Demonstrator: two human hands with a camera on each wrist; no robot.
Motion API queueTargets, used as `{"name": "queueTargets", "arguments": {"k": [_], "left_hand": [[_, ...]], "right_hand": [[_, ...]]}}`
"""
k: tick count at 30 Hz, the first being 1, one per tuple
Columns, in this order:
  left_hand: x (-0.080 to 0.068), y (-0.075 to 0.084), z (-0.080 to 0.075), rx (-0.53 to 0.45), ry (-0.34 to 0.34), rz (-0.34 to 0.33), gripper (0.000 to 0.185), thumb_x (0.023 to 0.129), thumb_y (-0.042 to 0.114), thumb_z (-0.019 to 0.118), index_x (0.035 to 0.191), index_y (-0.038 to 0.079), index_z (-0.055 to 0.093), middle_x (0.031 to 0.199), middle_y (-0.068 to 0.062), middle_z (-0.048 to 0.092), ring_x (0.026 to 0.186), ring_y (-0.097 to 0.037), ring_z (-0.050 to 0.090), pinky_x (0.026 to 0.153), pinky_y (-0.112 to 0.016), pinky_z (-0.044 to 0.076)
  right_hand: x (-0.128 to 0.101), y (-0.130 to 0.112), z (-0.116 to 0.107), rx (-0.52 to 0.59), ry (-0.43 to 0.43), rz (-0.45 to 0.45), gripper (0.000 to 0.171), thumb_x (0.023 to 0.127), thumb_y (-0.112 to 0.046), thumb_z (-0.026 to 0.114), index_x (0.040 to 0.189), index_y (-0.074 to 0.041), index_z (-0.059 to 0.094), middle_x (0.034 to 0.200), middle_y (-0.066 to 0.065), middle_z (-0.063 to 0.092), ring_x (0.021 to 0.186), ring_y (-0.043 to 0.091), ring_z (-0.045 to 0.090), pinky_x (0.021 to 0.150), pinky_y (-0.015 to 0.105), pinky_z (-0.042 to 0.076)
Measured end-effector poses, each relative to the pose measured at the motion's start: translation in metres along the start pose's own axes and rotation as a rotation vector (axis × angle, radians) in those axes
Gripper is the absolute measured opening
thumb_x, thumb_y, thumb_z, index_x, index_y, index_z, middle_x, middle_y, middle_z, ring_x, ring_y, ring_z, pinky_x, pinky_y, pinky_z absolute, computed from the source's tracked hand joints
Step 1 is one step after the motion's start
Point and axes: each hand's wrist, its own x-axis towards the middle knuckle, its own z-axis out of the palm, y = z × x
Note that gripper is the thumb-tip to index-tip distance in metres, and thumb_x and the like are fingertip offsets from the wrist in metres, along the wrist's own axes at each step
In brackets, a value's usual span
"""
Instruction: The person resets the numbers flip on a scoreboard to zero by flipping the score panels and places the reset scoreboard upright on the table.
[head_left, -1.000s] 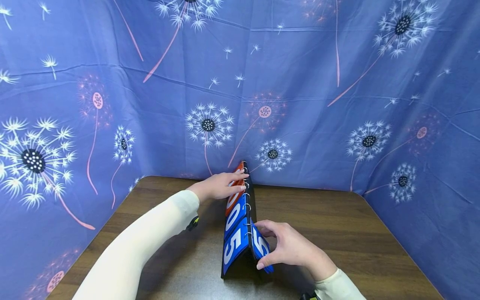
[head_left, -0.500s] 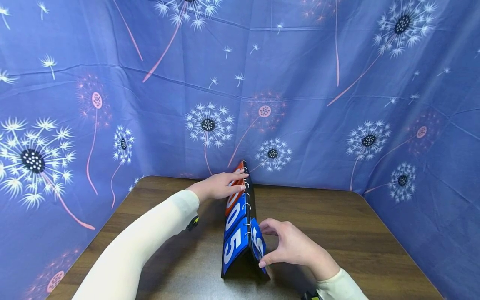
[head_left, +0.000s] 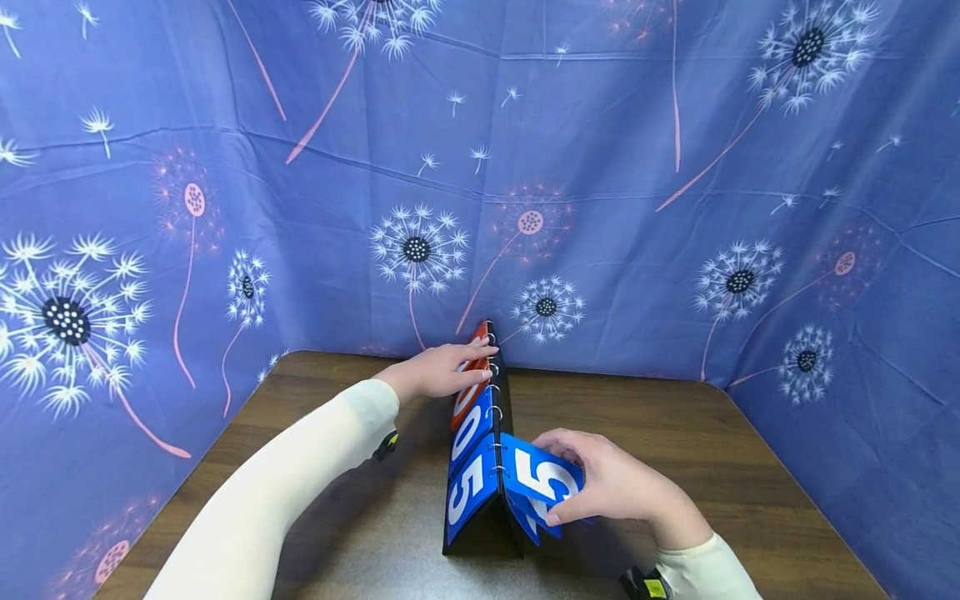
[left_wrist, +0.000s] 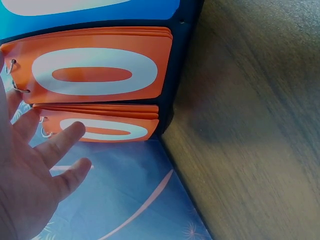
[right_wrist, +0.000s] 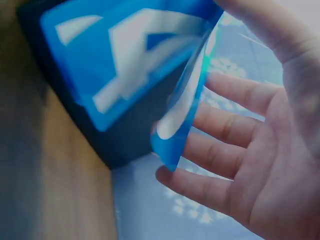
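A black tent-shaped flip scoreboard (head_left: 471, 487) stands on the wooden table (head_left: 675, 433), showing blue cards 0 and 5 on its left face and orange cards (head_left: 467, 392) at the far end. My left hand (head_left: 442, 371) rests with straight fingers on the top edge over the orange cards. The left wrist view shows the orange 0 cards (left_wrist: 95, 72) beside my left hand's fingers (left_wrist: 60, 145). My right hand (head_left: 607, 487) holds a blue number card (head_left: 540, 479) lifted out from the right face, thumb over it, fingers under. In the right wrist view, the blue card (right_wrist: 185, 105) crosses my right hand's fingers (right_wrist: 230, 130).
A blue cloth with dandelion prints (head_left: 600, 167) walls the table at the back and both sides. Bare table lies left and right of the scoreboard. A small black wrist device (head_left: 645, 583) sits at my right cuff.
My right hand has swung a blue card up and outward from the scoreboard's right face, so its white digit now faces up. The left hand has not moved.
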Motion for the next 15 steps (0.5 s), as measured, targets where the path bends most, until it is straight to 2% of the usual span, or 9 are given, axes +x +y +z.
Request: {"name": "queueTargets", "arguments": {"k": [3,6,11,15], "left_hand": [[0.0,0.0,0.0,0.002,0.001,0.006,0.07,0.096,0.077,0.041,0.159,0.047,0.032,0.173,0.011,0.02,0.159,-0.026,0.027,0.125,-0.061,0.027],[0.0,-0.001,0.001,0.002,0.004,0.017,0.071,0.096,0.077,0.041,0.159,0.047,0.032,0.173,0.011,0.021,0.159,-0.025,0.027,0.125,-0.06,0.027],[0.0,-0.002,0.001,-0.005,0.006,0.019,0.071,0.096,0.077,0.041,0.159,0.047,0.032,0.172,0.012,0.02,0.159,-0.025,0.028,0.125,-0.06,0.028],[0.0,-0.002,0.001,-0.006,0.004,0.015,0.071,0.096,0.076,0.042,0.159,0.046,0.032,0.172,0.014,0.02,0.159,-0.025,0.028,0.124,-0.061,0.029]], "right_hand": [[-0.008,0.0,-0.012,0.012,0.028,-0.004,0.073,0.075,-0.043,0.09,0.138,-0.031,0.055,0.128,-0.01,0.065,0.112,0.015,0.062,0.087,0.028,0.057],[-0.016,-0.001,-0.023,-0.016,0.11,-0.035,0.07,0.076,-0.042,0.09,0.136,-0.033,0.057,0.128,-0.01,0.065,0.109,0.014,0.061,0.084,0.026,0.055],[-0.023,-0.009,-0.036,-0.047,0.246,-0.141,0.059,0.077,-0.033,0.09,0.129,-0.027,0.063,0.117,-0.01,0.067,0.098,0.011,0.061,0.077,0.026,0.052],[-0.021,-0.017,-0.046,-0.042,0.287,-0.209,0.057,0.077,-0.027,0.091,0.127,-0.026,0.063,0.109,-0.009,0.069,0.091,0.011,0.062,0.077,0.026,0.053]]}}
